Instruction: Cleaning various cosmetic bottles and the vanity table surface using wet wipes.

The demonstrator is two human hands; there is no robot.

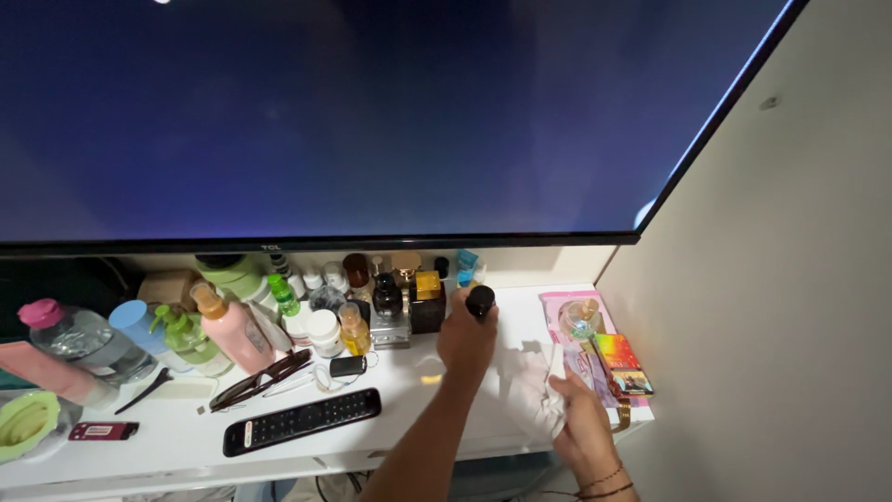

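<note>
My left hand (465, 342) is raised over the white shelf (186, 444) and is closed around a small bottle with a round black cap (480, 300), held upright next to the cluster of perfume bottles. My right hand (583, 420), with thin bracelets at the wrist, presses a crumpled white cloth (537, 395) against the shelf top near the right end. The two hands are about a hand's width apart.
A big dark screen (353, 121) hangs just above the shelf. Beneath it stand several bottles and jars: a pink pump bottle (232, 330), a dark square perfume bottle (427, 309), a clear water bottle (79, 339). A black remote (302, 421), sunglasses (260, 379), a pink pack (583, 321) and a colourful box (623, 363) lie nearby. A wall (771, 307) closes the right side.
</note>
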